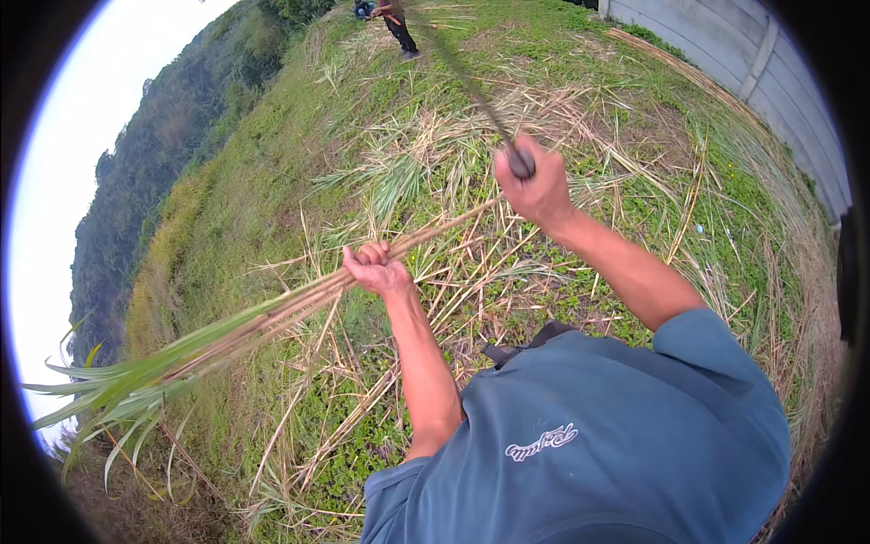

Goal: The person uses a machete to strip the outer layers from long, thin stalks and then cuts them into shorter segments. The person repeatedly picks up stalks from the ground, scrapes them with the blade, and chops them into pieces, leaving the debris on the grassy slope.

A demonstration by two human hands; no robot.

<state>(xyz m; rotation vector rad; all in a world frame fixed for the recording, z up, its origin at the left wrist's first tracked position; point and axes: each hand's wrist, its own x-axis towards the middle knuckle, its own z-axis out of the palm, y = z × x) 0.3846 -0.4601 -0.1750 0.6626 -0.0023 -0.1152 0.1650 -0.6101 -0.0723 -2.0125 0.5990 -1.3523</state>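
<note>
Stalks (294,306) are slanting across the scene, green leaves (113,385) spreading at their left end, the bare end pointing right and upward. And look at the grip: the left hand (376,269) is holding the bundle nearer that bare end, fingers curling around it. The right hand (541,186), just past the bare end, is clenching the handle of a long dark tool (478,96). That shaft is blurring, so its edge isn't showing. Whether the bare tip is touching the right hand, I'm not able to tell!

Good handling, judging by this pose, is starting with the left: those fingers should be squeezing firmly, so the bundle isn't twisting, and sitting well back from the tool's line. The right hand should be gripping snugly, with the tool pointing clear of the left forearm (421,363). Litter (535,113) is lying beneath and beyond the stalks, so steady footing is counting too. Well beyond the stalks, a person (399,29) is standing, so aiming away from that side is making sense. Farther right of the stalks, a wall (711,36) is running along the grass (662,77).
</note>
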